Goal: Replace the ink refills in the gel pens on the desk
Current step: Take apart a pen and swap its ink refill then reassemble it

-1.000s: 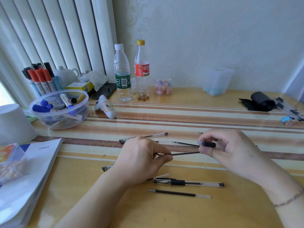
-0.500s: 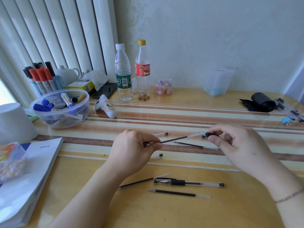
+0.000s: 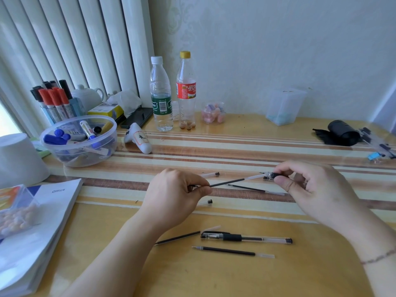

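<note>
Head view: my left hand [image 3: 171, 196] pinches refill [image 3: 229, 181] by its tip end; right hand [image 3: 310, 185] pinches pen barrel [image 3: 270, 175] at refill's far end, above worktop [image 3: 235, 275].

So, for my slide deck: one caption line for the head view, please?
Left hand and right hand hold an ink refill and pen part above the desk.

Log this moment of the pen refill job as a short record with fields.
left hand: pinches the dark end of an ink refill
right hand: grips a black and clear pen part at the refill's clear end
refill: held above the desk, tilted up to the right
near edge: assembled gel pen, loose refill in front of it
desk: wooden, striped mat under the hands
</note>
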Motion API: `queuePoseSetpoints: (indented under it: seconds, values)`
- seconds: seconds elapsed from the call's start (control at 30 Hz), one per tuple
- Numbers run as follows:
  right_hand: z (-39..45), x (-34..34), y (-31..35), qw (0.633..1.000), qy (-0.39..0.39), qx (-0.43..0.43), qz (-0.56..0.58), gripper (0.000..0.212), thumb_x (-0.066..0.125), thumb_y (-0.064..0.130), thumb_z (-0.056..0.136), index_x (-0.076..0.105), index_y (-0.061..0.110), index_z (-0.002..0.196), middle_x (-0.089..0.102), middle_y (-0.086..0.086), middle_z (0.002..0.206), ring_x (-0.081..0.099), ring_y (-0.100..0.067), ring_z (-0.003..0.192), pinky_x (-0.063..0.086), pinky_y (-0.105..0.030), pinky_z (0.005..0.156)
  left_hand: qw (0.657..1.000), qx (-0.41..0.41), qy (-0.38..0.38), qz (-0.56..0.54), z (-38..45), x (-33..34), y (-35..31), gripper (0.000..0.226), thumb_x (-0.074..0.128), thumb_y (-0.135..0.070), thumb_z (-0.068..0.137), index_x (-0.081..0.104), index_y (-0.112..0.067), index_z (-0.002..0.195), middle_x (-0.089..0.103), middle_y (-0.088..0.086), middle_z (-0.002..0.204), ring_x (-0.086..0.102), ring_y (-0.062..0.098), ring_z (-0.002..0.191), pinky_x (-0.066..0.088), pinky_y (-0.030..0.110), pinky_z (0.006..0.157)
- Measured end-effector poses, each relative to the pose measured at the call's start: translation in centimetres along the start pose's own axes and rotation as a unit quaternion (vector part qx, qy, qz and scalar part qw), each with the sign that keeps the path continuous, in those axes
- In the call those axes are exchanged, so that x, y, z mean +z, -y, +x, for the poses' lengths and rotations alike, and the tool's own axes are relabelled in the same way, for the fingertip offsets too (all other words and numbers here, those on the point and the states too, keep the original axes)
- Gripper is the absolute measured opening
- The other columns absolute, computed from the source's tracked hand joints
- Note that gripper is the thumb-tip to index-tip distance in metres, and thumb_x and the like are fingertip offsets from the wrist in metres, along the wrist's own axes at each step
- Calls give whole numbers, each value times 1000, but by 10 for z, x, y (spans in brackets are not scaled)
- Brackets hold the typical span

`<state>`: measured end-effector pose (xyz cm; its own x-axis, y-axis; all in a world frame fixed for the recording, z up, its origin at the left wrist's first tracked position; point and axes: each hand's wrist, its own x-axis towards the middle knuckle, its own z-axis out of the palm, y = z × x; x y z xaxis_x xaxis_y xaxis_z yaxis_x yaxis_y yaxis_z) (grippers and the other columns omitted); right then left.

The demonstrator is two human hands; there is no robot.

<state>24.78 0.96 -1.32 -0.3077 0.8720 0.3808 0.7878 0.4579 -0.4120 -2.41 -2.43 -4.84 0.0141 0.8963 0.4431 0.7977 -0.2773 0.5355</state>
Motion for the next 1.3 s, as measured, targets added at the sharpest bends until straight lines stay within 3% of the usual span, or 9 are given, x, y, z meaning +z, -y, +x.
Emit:
queuePoseSetpoints:
  seconds: [0.23, 0.37, 0.57, 0.77, 0.87, 0.97, 1.1, 1.17, 1.3]
  values:
    - [-1, 1, 2, 1000, 9, -4, 4, 6, 66, 33, 83, 65, 39, 85, 51, 50, 80, 52, 11, 74, 30, -22, 49, 1000, 5, 7, 12, 0, 0, -1, 6, 74, -37, 81, 78, -32, 82, 68, -11, 58, 58, 7, 53, 48, 25, 51]
    - [-2, -1, 5, 1000, 2, -25, -17, 5, 68, 36, 80, 66, 39, 84, 51, 49, 85, 54, -1, 71, 34, -23, 48, 999, 20, 8, 46, 0, 0, -1, 7, 74, -37, 80, 78, -32, 82, 73, -12, 66, 62, 7, 57, 48, 24, 51]
    - [-4, -5, 15, 994, 19, -54, -93, 3, 67, 44, 78, 67, 43, 81, 56, 36, 71, 47, 16, 72, 34, -20, 48, 991, 52, 10, 123, -2, 1, -6, 7, 74, -40, 78, 76, -33, 78, 70, -13, 62, 59, 11, 54, 38, 20, 46]
    - [-12, 17, 36, 990, 88, -90, -70, 31, 48, 61, 81, 69, 44, 95, 63, 30, 82, 57, 2, 69, 42, -16, 54, 995, 54, 47, 68, -9, 14, -24, 19, 69, -51, 78, 74, -35, 87, 69, -8, 61, 60, 9, 60, 46, 24, 57]
    - [-16, 29, 38, 989, 112, -86, -35, 25, 61, 50, 82, 58, 42, 106, 60, 27, 95, 57, 2, 86, 49, -20, 70, 996, 49, 24, 67, -10, 16, -26, 18, 72, -49, 75, 74, -33, 83, 56, -10, 47, 54, 9, 54, 37, 21, 52]
    - [-19, 33, 40, 991, 100, -89, -19, 22, 67, 30, 84, 50, 38, 96, 58, 24, 87, 59, -2, 82, 54, -29, 67, 998, 18, 18, 64, -10, 14, -25, 20, 73, -51, 74, 74, -35, 85, 36, -13, 39, 51, 9, 54, 40, 23, 56]
    - [-20, 36, 45, 991, 46, -108, -59, 22, 74, 26, 78, 59, 32, 92, 65, 21, 79, 61, -8, 67, 52, -32, 53, 995, 17, 48, 84, -8, 11, -25, 32, 68, -59, 75, 71, -42, 102, 64, -5, 58, 62, 13, 68, 48, 25, 66]
    - [-19, 34, 46, 991, 22, -105, -75, 21, 77, 27, 76, 63, 33, 90, 68, 21, 76, 59, -1, 61, 48, -26, 49, 993, 34, 49, 100, -8, 10, -23, 41, 65, -65, 73, 69, -43, 108, 63, -4, 61, 60, 13, 66, 47, 25, 64]
    - [-16, 31, 42, 994, 4, -88, -68, 21, 77, 27, 74, 62, 35, 86, 58, 27, 68, 30, 21, 52, 26, -9, 48, 991, 80, 15, 106, -8, 9, -19, 39, 56, -67, 78, 73, -39, 99, 63, -6, 54, 60, 16, 55, 50, 27, 53]
